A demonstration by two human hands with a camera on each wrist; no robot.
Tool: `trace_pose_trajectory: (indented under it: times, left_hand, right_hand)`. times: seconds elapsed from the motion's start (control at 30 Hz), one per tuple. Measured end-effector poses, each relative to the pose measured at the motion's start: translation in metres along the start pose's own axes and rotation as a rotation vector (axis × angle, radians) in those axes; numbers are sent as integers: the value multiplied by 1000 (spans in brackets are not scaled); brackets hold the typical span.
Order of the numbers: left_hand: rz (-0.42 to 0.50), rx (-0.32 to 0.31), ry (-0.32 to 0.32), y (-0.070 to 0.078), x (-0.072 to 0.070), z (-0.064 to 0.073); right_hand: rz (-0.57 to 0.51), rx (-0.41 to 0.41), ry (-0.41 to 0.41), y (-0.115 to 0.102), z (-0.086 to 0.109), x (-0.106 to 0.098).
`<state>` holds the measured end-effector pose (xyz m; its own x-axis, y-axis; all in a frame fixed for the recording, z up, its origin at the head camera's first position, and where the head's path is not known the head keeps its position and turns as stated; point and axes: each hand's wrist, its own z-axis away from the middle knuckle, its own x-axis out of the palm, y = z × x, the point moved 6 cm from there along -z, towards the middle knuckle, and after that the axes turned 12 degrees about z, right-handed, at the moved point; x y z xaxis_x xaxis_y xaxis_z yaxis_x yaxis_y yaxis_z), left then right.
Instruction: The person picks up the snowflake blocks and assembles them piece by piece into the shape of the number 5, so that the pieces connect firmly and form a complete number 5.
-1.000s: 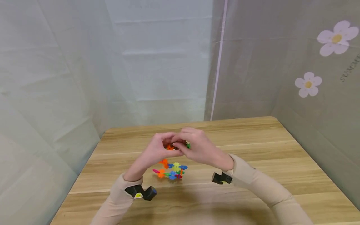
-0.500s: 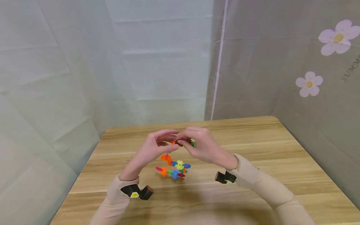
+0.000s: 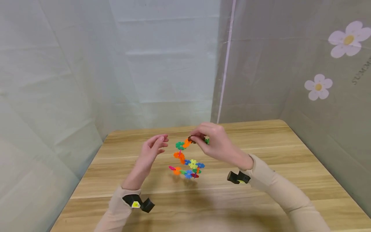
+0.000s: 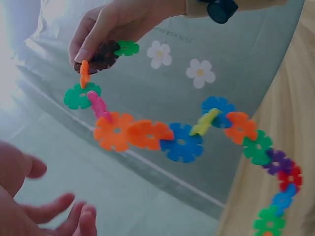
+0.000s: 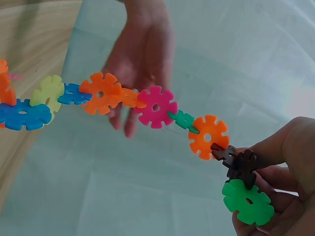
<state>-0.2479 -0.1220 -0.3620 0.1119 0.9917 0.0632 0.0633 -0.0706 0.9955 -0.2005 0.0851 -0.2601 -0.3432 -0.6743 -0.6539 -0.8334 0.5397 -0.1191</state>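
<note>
A chain of colourful plastic snowflake discs [image 3: 193, 164], slotted edge to edge, hangs from my right hand [image 3: 215, 143]. Thumb and fingers there pinch the dark brown discs [image 5: 241, 167] near the chain's upper end. Beyond them a green disc [image 5: 249, 202] sticks out at the very end, beside the palm. An orange disc [image 5: 209, 137] follows the brown ones on the other side. My left hand [image 3: 151, 149] is apart from the chain, to its left, fingers loosely spread with nothing in them. In the head view the chain's lower end, with a pink disc [image 3: 172, 168], dangles over the table.
The wood-grain table [image 3: 275, 193] lies below both hands. Pale curtains [image 3: 162, 64] surround it at the back and sides, with printed white flowers [image 3: 318, 87] on the right one. A small black camera [image 3: 239, 177] sits on each wrist.
My left hand has let go of the chain and drawn away to the left. My right hand has moved up and to the right, carrying the chain along.
</note>
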Motion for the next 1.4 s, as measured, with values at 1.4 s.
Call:
trace_pose_trajectory:
  times: [1.4]
  left_hand:
    - [880,-595,-275,-140,84,39]
  right_hand:
    - [61,118,2,20,-3,-15]
